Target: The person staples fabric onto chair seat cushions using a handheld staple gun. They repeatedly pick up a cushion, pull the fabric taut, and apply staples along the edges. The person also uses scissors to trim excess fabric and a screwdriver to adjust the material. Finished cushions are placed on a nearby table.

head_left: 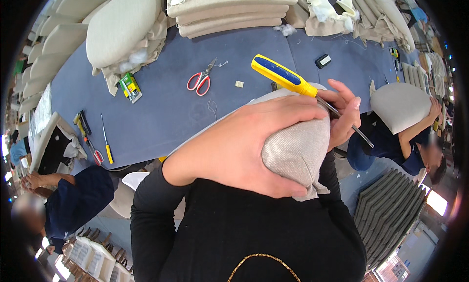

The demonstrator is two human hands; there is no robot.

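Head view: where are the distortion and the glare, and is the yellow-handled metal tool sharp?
Head view, rim: black corners, and the blue-grey tabletop curves at its left edge; head view, lower right: a white rectangular panel looks overexposed; head view, centre: the yellow-handled metal tool looks sharp.

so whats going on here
A person's left hand clasps a beige fabric-covered cushion, while the right hand holds a screwdriver-like tool with a yellow and blue handle, its metal tip pointing clear of the cushion. Red-handled scissors lie on the blue table. At right, a co-worker has a hand on another beige cushion.
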